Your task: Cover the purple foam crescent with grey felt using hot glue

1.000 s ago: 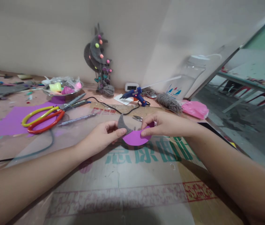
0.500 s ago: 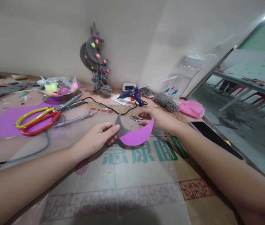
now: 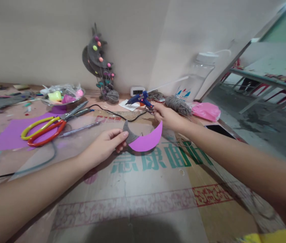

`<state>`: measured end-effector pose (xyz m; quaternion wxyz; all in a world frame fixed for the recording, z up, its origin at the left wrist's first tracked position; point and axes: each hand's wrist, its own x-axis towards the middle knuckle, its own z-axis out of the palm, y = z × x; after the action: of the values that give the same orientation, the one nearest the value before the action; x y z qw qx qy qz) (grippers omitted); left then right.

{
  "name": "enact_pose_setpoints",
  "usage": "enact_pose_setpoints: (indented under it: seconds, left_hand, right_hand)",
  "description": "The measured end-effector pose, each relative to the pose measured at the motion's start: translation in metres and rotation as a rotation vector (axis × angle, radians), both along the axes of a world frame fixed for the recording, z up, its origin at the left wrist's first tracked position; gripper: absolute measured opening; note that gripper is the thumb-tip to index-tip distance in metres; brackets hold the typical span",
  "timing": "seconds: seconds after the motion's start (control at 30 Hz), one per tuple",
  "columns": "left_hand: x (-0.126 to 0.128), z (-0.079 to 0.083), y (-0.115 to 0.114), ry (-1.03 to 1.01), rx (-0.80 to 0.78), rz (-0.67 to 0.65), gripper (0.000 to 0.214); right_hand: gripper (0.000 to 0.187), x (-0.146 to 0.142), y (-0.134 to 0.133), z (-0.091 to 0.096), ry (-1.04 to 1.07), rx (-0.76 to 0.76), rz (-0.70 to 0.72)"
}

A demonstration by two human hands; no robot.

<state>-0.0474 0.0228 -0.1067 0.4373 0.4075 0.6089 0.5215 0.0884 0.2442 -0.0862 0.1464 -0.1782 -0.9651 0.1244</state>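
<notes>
My left hand point(image 3: 116, 139) pinches the grey left end of a crescent between thumb and fingers. This end is a fuzzy grey felt-like piece point(image 3: 130, 131); the rest is a smooth purple crescent piece point(image 3: 146, 141), held just above the cardboard. Beyond its right tip, my right hand point(image 3: 165, 116) is closed at the blue glue gun's handle. Small metal snips point(image 3: 149, 109) seem to poke out from its fingers, mostly hidden. The glue gun point(image 3: 140, 98) rests over a white paper point(image 3: 128, 105), its nozzle pointing left.
Large scissors point(image 3: 45, 130) with yellow and red handles lie on a purple sheet point(image 3: 3, 136) at left, beside a pen point(image 3: 81, 129). Behind are a bowl point(image 3: 68, 105), a hanging moon ornament point(image 3: 96, 57) and grey yarn point(image 3: 178, 105). A clear jug point(image 3: 196, 79) and pink bag point(image 3: 206, 111) stand right.
My right hand has moved away from me with the snips, from beside the crescent to the glue gun's handle. My left hand keeps its pinch on the crescent. The view has shifted slightly.
</notes>
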Motion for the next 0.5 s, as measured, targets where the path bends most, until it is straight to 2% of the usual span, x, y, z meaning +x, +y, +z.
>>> enact_pose_setpoints:
  seconds: [0.1, 0.23, 0.33, 0.5]
  left_hand:
    - [-0.001, -0.003, 0.000, -0.030, 0.016, -0.008, 0.027]
    - [-0.002, -0.005, 0.002, -0.085, 0.014, -0.005, 0.026]
    - [-0.002, -0.005, 0.004, -0.085, 0.012, 0.005, 0.026]
    - [-0.002, -0.006, 0.004, -0.071, 0.018, -0.005, 0.026]
  right_hand:
    - [0.031, 0.007, -0.009, 0.004, 0.115, -0.034, -0.056]
    - [0.033, 0.025, -0.035, 0.007, 0.340, -0.144, -0.132]
    - [0.034, 0.039, -0.057, 0.007, 0.426, -0.080, -0.134]
    - [0.036, 0.049, -0.081, -0.008, 0.240, 0.128, 0.151]
